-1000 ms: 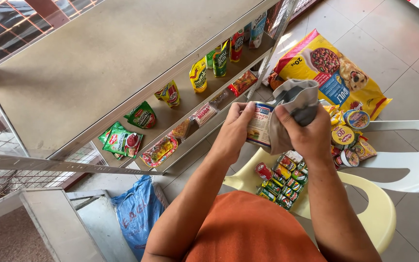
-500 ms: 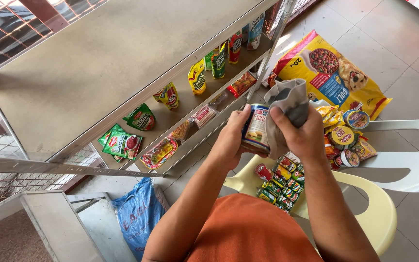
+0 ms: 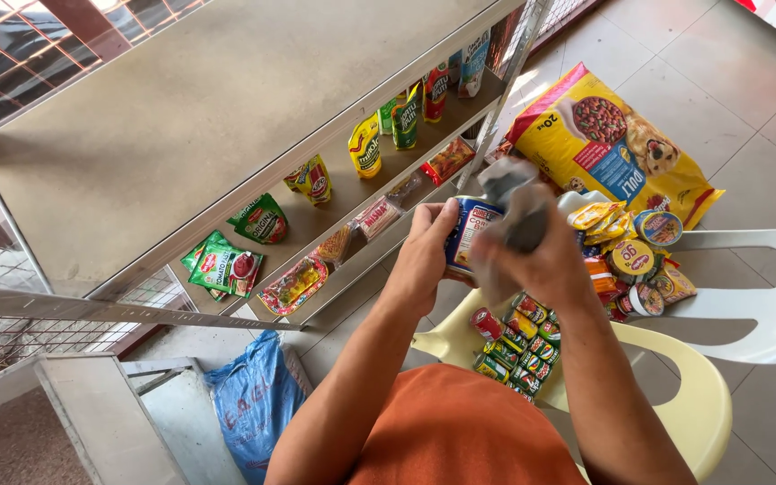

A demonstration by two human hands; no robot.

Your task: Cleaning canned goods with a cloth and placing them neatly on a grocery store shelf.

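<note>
Above the yellow plastic chair (image 3: 707, 409), the left hand (image 3: 424, 256) grips a blue can (image 3: 467, 235) around its side, fingers wrapped over the label, holding it upright at chest level. The right hand (image 3: 541, 260) presses a grey cloth (image 3: 514, 202) against the can's top and far side, its fingers closed on the cloth; the cloth bunches up above the can and blurs a little. Both forearms rise from an orange shirt (image 3: 460, 431) at the bottom of the view.

Just beneath the hands, on the seat of the yellow chair, lies a tight cluster of small cans (image 3: 514, 346) with red, green and yellow labels. Beside it, to the right, a white plastic chair (image 3: 756, 296) carries round tins (image 3: 632, 260) and yellow sachets (image 3: 596, 216), piled close together.

Beyond the white chair, a large yellow bag of dog food (image 3: 612, 144) lies flat on the tiled floor (image 3: 747, 117). To the left stands a metal shelf rack (image 3: 226, 117) with a wide bare top board; on its lower shelf sit green sauce pouches (image 3: 235, 265), yellow pouches (image 3: 365, 145) and flat packets (image 3: 296, 286), set in a row along the edge. Near the rack's foot, a blue sack (image 3: 253, 395) rests against a grey step. Wire mesh (image 3: 11, 54) fills the upper left corner.
</note>
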